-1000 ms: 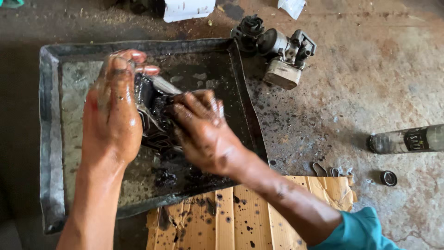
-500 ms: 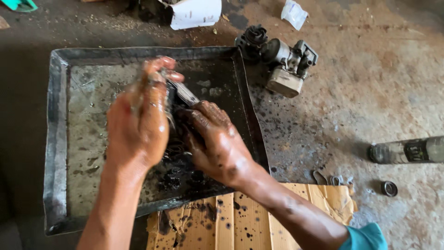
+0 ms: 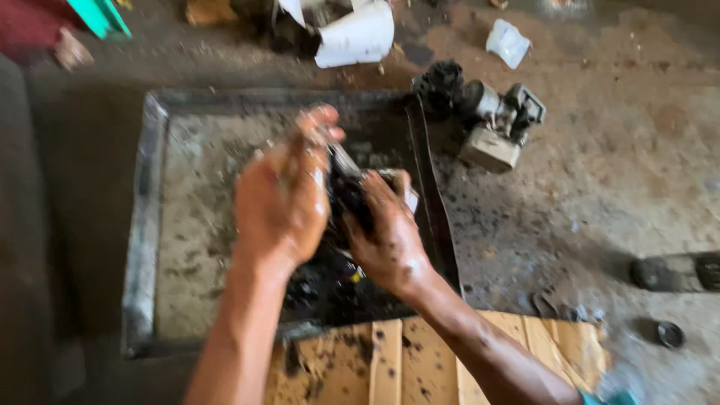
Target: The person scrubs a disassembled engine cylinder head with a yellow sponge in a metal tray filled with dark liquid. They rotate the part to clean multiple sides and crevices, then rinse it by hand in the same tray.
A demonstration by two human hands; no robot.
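Note:
Both my hands hold a dark, greasy engine part (image 3: 347, 196) above a shallow metal tray (image 3: 150, 225) on the floor. My left hand (image 3: 283, 196) wraps the part from the left, fingers curled over its top. My right hand (image 3: 390, 234) grips it from the right and below. A pale metal piece sticks out of the part near my left fingertips. Both hands are smeared with black oil. The picture is blurred, so the part's details are hard to make out.
The tray bottom holds dark oily sludge and small bits (image 3: 330, 289). A grey engine assembly (image 3: 491, 120) lies beyond the tray's far right corner. Stained cardboard (image 3: 420, 360) lies at the near side. A dark cylinder (image 3: 675, 271) and a small ring (image 3: 670, 334) rest at right.
My hands have lifted the part a little and shifted it right over the tray, with the left hand's fingers curling further over its top. The camera has moved and the view blurred.

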